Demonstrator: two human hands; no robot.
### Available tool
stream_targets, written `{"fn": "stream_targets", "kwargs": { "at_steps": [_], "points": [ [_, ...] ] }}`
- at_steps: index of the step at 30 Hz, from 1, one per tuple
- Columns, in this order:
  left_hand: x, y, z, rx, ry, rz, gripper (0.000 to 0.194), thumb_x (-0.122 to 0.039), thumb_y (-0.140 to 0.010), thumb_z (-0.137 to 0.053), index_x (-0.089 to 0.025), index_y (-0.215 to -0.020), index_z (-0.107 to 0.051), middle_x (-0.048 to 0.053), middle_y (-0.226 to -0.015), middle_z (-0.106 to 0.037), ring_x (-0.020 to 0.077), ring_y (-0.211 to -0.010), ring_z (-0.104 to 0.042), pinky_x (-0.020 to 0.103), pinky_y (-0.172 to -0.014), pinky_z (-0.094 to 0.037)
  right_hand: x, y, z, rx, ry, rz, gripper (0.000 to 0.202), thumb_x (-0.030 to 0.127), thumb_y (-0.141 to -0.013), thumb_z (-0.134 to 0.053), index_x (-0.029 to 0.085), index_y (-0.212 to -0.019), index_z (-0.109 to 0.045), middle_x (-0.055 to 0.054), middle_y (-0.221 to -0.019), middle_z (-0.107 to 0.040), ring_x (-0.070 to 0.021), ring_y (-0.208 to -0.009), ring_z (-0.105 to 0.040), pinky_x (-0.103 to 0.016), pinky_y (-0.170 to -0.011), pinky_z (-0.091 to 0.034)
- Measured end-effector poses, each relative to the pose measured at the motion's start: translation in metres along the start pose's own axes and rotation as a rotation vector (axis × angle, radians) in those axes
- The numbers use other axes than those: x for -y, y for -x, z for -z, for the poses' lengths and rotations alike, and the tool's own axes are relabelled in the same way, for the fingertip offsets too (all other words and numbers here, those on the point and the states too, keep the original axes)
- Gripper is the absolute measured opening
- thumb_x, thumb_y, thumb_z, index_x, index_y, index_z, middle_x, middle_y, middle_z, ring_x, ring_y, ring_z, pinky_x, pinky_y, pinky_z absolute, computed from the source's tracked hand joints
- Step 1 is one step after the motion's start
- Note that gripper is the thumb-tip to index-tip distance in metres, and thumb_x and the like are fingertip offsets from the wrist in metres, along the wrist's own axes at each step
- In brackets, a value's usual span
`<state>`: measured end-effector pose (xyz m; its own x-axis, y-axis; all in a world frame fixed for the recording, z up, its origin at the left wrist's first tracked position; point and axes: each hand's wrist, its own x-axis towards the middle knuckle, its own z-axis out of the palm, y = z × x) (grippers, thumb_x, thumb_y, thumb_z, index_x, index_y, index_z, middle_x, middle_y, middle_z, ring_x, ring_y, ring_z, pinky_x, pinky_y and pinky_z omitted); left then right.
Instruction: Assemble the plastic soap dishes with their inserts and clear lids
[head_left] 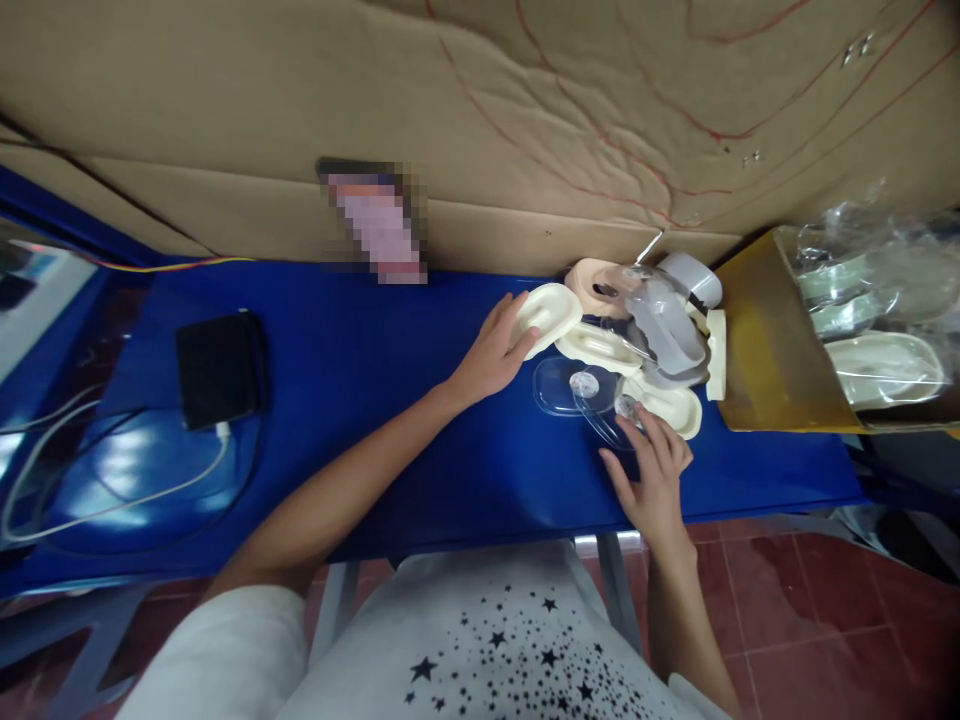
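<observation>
My left hand (pixel 496 352) grips a cream oval plastic dish (pixel 553 310) by its left end, with the thumb over the rim and inside it. Over the lower edge of the pile is my right hand (pixel 654 470), its fingers apart and the tips at a clear lid (pixel 600 418) with a round sticker. I cannot tell whether they touch it. Another clear lid (pixel 551 390) with a sticker lies flat to the left. Cream dishes (pixel 600 350) and a grey container (pixel 667 325) are heaped behind, beside a peach-coloured piece (pixel 589 283).
An open cardboard box (pixel 772 340) at the right holds cream dishes in clear plastic wrap (pixel 885 370). A black device (pixel 217 370) with a white cable lies on the left of the blue table (pixel 375 450). A blurred-out rectangular item (pixel 379 225) leans against the cardboard wall (pixel 225 120).
</observation>
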<state>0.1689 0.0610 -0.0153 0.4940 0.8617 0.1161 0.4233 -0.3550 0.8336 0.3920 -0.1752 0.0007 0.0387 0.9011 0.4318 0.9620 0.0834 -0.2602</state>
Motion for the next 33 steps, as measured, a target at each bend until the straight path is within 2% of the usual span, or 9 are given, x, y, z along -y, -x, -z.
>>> {"fn": "stream_targets", "kwargs": {
  "at_steps": [6,11,14,16,18,22,25,29,33],
  "points": [
    [-0.002,0.015,0.008,-0.013,-0.102,0.028,0.072,-0.060,-0.110,-0.051,-0.021,-0.168,-0.035,0.022,-0.182,-0.020,0.0358,-0.171,-0.015,0.059,-0.136,-0.018,0.003,0.000,-0.005,0.064,0.001,-0.014,0.050,0.024,-0.108,-0.061,0.035,-0.156,-0.056,-0.008,-0.157,-0.064,-0.0333,-0.143,-0.058,-0.051,-0.116,-0.034],
    [-0.002,0.042,0.025,0.021,-0.232,0.011,0.074,-0.051,-0.108,-0.059,-0.022,-0.170,-0.030,0.024,-0.181,-0.017,0.0419,-0.170,-0.015,0.070,-0.132,-0.022,-0.016,0.009,0.004,0.040,0.041,-0.036,0.054,0.013,-0.108,-0.051,0.037,-0.156,-0.055,-0.007,-0.156,-0.066,-0.0311,-0.144,-0.059,-0.051,-0.116,-0.033],
    [-0.003,0.070,0.037,0.016,-0.280,-0.002,0.071,-0.049,-0.108,-0.060,-0.024,-0.168,-0.032,0.023,-0.179,-0.023,0.0428,-0.168,-0.022,0.071,-0.130,-0.029,-0.034,0.015,0.006,-0.036,0.122,-0.156,0.052,0.028,-0.109,-0.060,0.031,-0.160,-0.052,-0.016,-0.161,-0.059,-0.0364,-0.147,-0.056,-0.054,-0.115,-0.035],
    [-0.008,0.092,0.041,0.013,-0.301,-0.015,0.068,-0.047,-0.109,-0.059,-0.025,-0.168,-0.033,0.022,-0.176,-0.029,0.0411,-0.166,-0.029,0.068,-0.129,-0.033,-0.044,0.019,0.007,-0.017,0.141,-0.211,0.062,0.042,-0.108,-0.064,0.025,-0.164,-0.046,-0.020,-0.163,-0.056,-0.0391,-0.148,-0.054,-0.056,-0.116,-0.035],
    [-0.018,0.116,0.039,0.027,-0.321,-0.042,0.065,-0.043,-0.110,-0.058,-0.027,-0.168,-0.034,0.019,-0.173,-0.036,0.0379,-0.162,-0.037,0.063,-0.128,-0.038,-0.053,0.023,0.008,0.036,0.148,-0.206,0.063,0.049,-0.108,-0.063,0.023,-0.163,-0.048,-0.021,-0.161,-0.058,-0.0386,-0.144,-0.058,-0.056,-0.116,-0.034],
    [-0.046,0.148,0.017,0.201,-0.400,-0.203,0.055,-0.040,-0.112,-0.055,-0.030,-0.165,-0.044,0.018,-0.173,-0.038,0.0396,-0.159,-0.041,0.066,-0.126,-0.040,-0.066,0.034,0.015,-0.001,0.226,-0.133,0.032,0.039,-0.108,-0.064,0.025,-0.137,-0.071,-0.013,-0.139,-0.075,-0.0304,-0.117,-0.072,-0.050,-0.108,-0.038],
    [-0.065,0.152,-0.011,0.302,-0.463,-0.346,0.052,-0.042,-0.113,-0.053,-0.032,-0.164,-0.047,0.018,-0.177,-0.033,0.0392,-0.162,-0.037,0.071,-0.129,-0.033,-0.075,0.044,0.027,-0.037,0.260,-0.069,0.020,0.032,-0.109,-0.063,0.024,-0.121,-0.077,-0.008,-0.117,-0.083,-0.0250,-0.099,-0.075,-0.046,-0.102,-0.039],
    [-0.078,0.144,-0.043,0.303,-0.533,-0.395,0.063,-0.053,-0.109,-0.060,-0.028,-0.165,-0.047,0.019,-0.179,-0.030,0.0386,-0.165,-0.034,0.071,-0.132,-0.028,-0.080,0.064,0.058,0.045,0.278,-0.069,0.027,0.040,-0.110,-0.057,0.021,-0.112,-0.077,-0.010,-0.108,-0.084,-0.0276,-0.095,-0.076,-0.047,-0.098,-0.043],
    [-0.079,0.139,-0.049,0.308,-0.549,-0.432,0.069,-0.054,-0.105,-0.067,-0.026,-0.164,-0.048,0.019,-0.179,-0.031,0.0390,-0.166,-0.033,0.070,-0.131,-0.032,-0.077,0.090,0.113,0.219,0.154,-0.166,0.042,0.059,-0.107,-0.052,0.026,-0.104,-0.077,-0.009,-0.098,-0.083,-0.0320,-0.084,-0.078,-0.048,-0.078,-0.053]
  ]
}}
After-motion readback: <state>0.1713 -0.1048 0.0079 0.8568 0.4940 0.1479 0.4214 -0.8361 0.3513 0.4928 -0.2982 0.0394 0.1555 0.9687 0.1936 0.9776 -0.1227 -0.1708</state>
